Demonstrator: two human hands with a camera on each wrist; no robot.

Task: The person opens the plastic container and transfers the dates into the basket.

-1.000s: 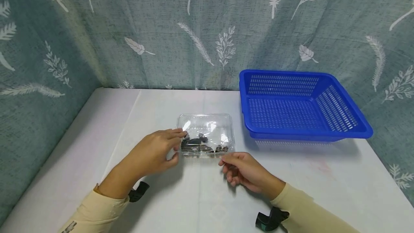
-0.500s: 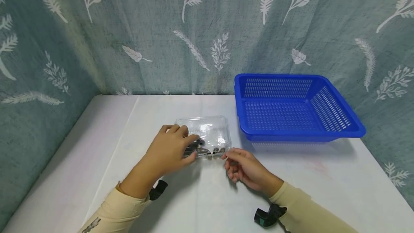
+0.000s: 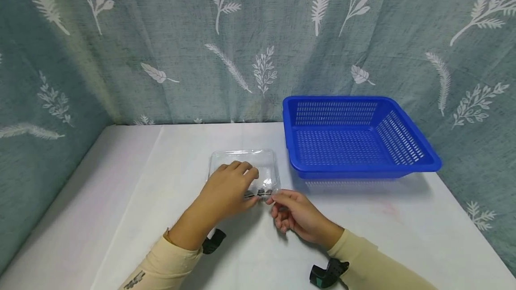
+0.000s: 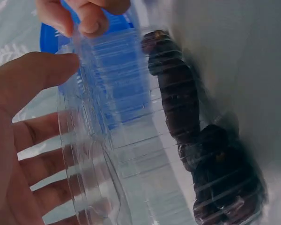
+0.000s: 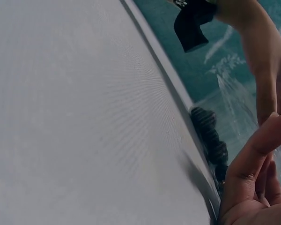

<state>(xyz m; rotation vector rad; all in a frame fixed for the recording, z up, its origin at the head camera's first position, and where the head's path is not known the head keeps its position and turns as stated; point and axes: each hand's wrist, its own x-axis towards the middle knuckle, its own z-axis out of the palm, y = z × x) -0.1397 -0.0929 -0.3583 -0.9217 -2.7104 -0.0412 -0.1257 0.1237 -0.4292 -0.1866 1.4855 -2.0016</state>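
Observation:
A clear plastic clamshell box (image 3: 264,162) lies closed on the white table, with dark, lumpy, purple-brown pieces (image 4: 180,96) showing through its front wall. My left hand (image 3: 227,194) lies across the lid, its fingers spread loosely over the top and its thumb against the front rim. At the box's front right corner, my right hand (image 3: 300,216) pinches the rim between thumb and index finger, its other fingers curled under. The left wrist view shows the left thumb (image 4: 51,68) close to the right fingertips. Much of the lid is hidden behind the left hand.
A blue plastic basket (image 3: 359,169) with slotted walls stands at the back right of the white table (image 3: 133,218). A grey-green curtain (image 3: 181,35) with white leaf prints hangs behind and to the left. Black wrist cameras (image 3: 328,274) are strapped below both hands.
My left hand has slid rightward from the box's left edge across the lid, towards my right hand. The right hand stays at the front right corner. The head view has shifted slightly.

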